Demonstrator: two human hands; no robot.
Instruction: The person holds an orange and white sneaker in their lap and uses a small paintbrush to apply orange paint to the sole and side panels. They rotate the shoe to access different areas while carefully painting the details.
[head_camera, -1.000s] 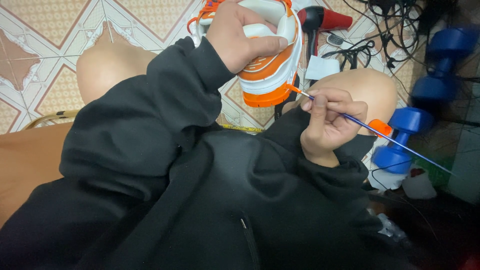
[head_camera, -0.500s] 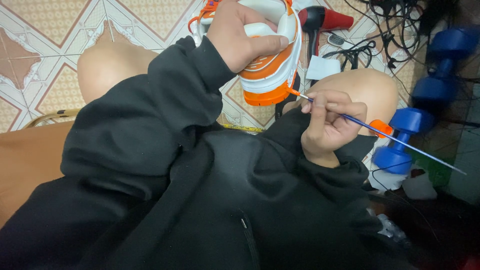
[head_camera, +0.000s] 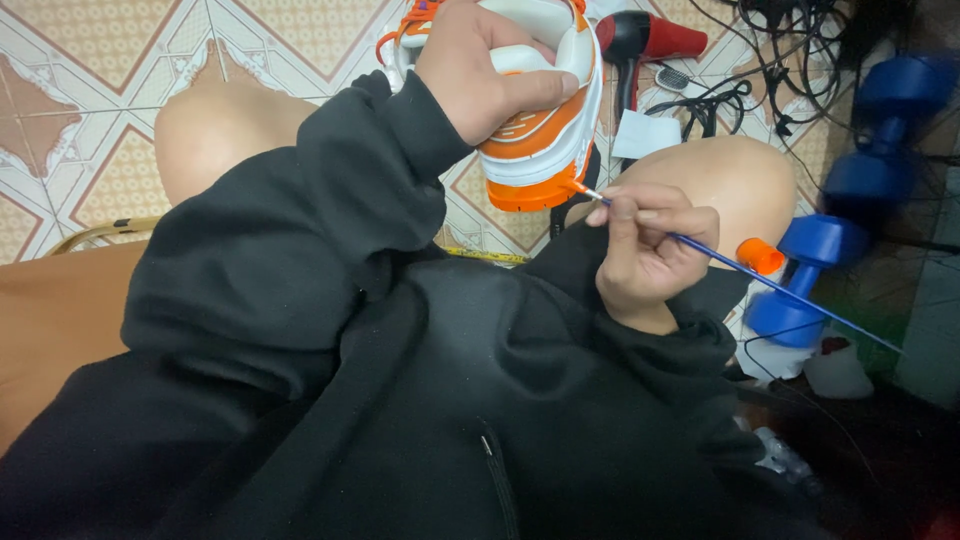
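Your left hand (head_camera: 480, 75) clamps the orange-and-white sneaker (head_camera: 535, 120) above your knees; your right hand (head_camera: 645, 250) pinches the blue paintbrush (head_camera: 740, 268), tip at its heel. A wobble could smear paint onto the white panels.

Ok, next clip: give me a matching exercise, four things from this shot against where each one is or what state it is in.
Things:
1. sneaker
2. paintbrush
3. hair dryer
4. dumbbell

Places or states:
A. lying on the tiled floor among black cables
B. held up in the left hand
C. standing on the floor beside the right knee
D. pinched in the right hand, tip at the orange heel

Pairs: 1-B, 2-D, 3-A, 4-C
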